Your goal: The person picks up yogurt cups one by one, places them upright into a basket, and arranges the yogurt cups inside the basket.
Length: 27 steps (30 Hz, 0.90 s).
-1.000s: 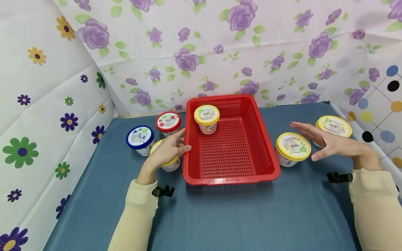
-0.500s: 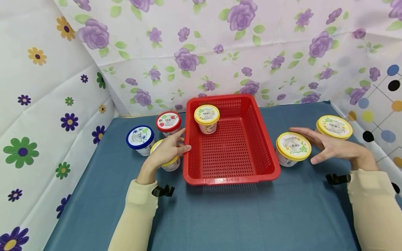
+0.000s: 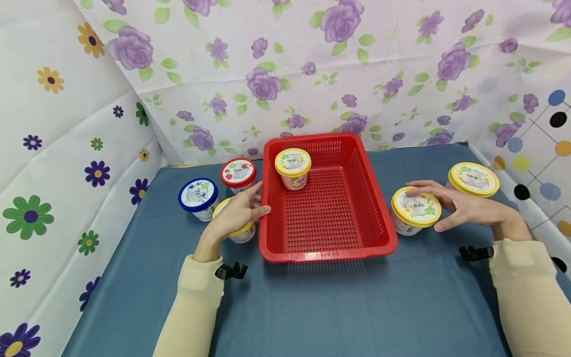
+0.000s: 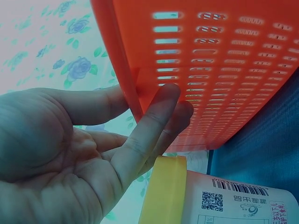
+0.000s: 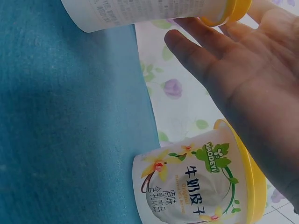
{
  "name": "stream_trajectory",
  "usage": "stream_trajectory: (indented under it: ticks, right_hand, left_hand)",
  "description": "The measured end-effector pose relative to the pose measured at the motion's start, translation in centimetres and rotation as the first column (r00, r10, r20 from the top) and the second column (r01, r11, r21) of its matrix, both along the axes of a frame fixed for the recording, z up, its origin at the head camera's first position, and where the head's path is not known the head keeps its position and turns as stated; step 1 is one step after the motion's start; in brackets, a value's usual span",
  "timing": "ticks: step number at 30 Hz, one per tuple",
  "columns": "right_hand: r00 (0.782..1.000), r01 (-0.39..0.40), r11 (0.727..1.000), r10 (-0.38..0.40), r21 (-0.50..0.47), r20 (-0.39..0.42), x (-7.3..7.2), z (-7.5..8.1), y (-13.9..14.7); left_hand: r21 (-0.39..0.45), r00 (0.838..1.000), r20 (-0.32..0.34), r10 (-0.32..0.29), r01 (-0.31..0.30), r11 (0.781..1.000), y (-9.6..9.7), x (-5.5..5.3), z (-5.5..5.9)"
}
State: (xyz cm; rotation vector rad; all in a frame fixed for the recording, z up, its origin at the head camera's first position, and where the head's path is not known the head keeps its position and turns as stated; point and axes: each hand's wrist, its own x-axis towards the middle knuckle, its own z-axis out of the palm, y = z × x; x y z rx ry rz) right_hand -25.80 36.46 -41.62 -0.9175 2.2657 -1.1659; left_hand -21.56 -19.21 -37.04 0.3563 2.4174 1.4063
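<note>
A red plastic basket [image 3: 327,256] stands in the middle of the table. At its left rim is my left hand [image 3: 238,213], its thumb over the rim and fingers against the outer wall [image 4: 219,60], pinching the edge. Below that hand, partly hidden, is a yellow-lidded cup [image 3: 243,234]. My right hand [image 3: 464,206] is at the near right yellow-lidded cup [image 3: 415,210], its fingers spread, fingertips over the lid's back edge and thumb by its right side. Another yellow-lidded cup [image 3: 474,178] stands behind that hand; its printed side [image 5: 191,182] shows in the right wrist view.
Inside the basket's back left corner stands a yellow-lidded cup [image 3: 293,168]. Left of the basket are a red-lidded cup [image 3: 238,172] and a blue-lidded cup [image 3: 198,196]. A blue cloth [image 3: 357,307] covers the table, with flowered sheets [image 3: 303,69] hanging behind.
My right hand has moved left and closer to the near right cup, its fingertips now over the lid. My left hand has stayed at the basket's rim.
</note>
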Motion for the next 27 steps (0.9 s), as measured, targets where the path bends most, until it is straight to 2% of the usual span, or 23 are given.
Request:
stream_trajectory:
  ticks: [12, 27]
  right_hand:
    - [0.999, 0.046, 0.999, -0.045, 0.017, -0.013, 0.05, -0.03, -0.26]
    - [0.999, 0.046, 0.999, -0.046, 0.009, -0.011, 0.00, -0.19, -0.12]
  left_hand:
    - [0.000, 1.000, 0.004, 0.000, 0.000, 1.000, 0.00, 0.09, 0.08]
    - [-0.011, 1.000, -0.001, -0.003, 0.003, 1.000, 0.05, 0.12, 0.24]
